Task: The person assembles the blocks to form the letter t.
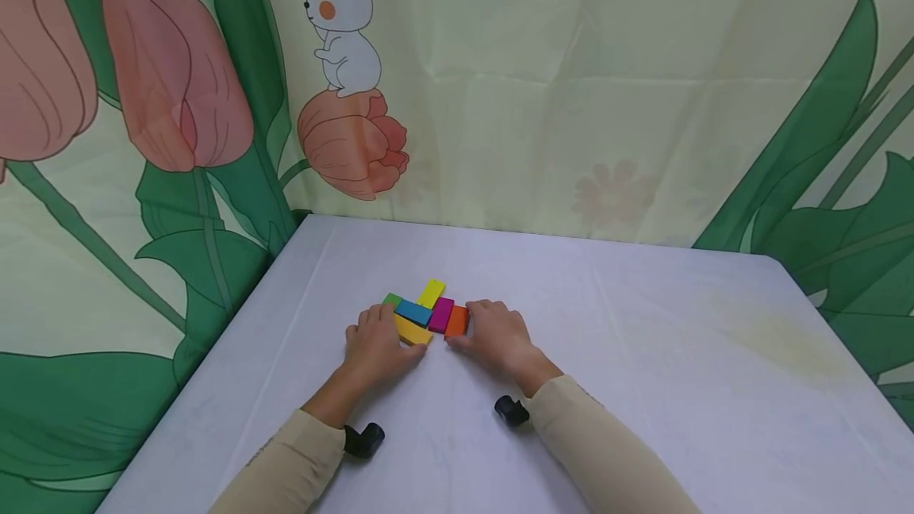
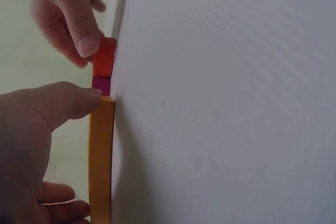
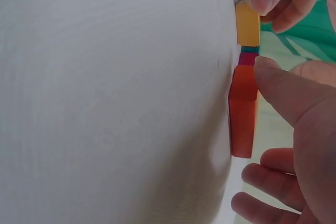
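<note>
Several flat coloured blocks lie pushed together on the white table. My left hand (image 1: 377, 345) holds the golden-yellow block (image 1: 412, 331) along its length, thumb at the right end and fingers round the left. From the right, my right hand (image 1: 498, 335) grips the orange block (image 1: 457, 321), thumb at its near corner and index finger at the far one. Between them lie a blue block (image 1: 414, 312) and a magenta block (image 1: 441, 314). A bright yellow block (image 1: 432, 293) points away at the back. The green block (image 1: 392, 300) is partly hidden by the left fingers.
The white-covered table (image 1: 643, 387) stretches to both sides of the hands. Behind it hangs a curtain (image 1: 535, 101) printed with tulips and a rabbit. Black wrist cameras (image 1: 365, 441) sit under both cuffs, close over the cloth.
</note>
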The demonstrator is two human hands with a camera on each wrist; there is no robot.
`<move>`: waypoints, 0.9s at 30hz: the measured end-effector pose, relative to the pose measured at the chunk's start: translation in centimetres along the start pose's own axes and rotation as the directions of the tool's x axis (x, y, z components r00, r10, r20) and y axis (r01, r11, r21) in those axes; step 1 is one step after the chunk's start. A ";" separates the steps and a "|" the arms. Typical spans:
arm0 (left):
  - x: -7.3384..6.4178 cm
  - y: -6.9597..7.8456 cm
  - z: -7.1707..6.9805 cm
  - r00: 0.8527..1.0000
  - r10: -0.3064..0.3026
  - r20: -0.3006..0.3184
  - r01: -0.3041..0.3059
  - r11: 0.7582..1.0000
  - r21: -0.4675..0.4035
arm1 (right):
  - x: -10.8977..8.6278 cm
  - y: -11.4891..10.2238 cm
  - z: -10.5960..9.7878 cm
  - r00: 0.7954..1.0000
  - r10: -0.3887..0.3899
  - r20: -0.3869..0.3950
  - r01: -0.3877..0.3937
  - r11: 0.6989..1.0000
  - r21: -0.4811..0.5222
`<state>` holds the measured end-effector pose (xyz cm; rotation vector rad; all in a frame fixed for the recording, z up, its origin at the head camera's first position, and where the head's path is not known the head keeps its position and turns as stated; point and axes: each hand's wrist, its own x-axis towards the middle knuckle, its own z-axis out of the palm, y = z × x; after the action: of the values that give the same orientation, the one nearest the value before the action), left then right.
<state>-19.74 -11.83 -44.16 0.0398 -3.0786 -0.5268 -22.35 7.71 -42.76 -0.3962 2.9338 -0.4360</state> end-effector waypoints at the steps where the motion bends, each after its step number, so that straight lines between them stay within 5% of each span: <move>1: 0.0 -0.1 0.0 1.000 0.000 0.006 0.000 1.000 -0.010 | 0.0 0.0 0.0 1.000 0.000 0.001 0.000 1.000 0.003; 11: 0.0 -1.5 -0.3 0.991 0.042 0.127 -0.030 0.995 -0.097 | 0.1 -0.1 0.1 1.000 -0.010 0.027 0.009 0.999 0.040; 24: 0.1 -2.6 -1.8 0.936 0.156 0.315 -0.072 0.962 -0.264 | 0.4 0.6 -0.3 0.994 -0.023 0.104 0.013 0.995 0.099; 27: 0.0 -2.7 -1.9 0.941 0.150 0.304 -0.060 0.956 -0.286 | 0.4 0.7 -0.2 0.996 -0.020 0.092 0.009 0.994 0.111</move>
<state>-19.60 -14.98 -43.23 -0.2400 -3.2532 -1.0441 -22.96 8.26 -42.78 -0.4120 2.8030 -0.5633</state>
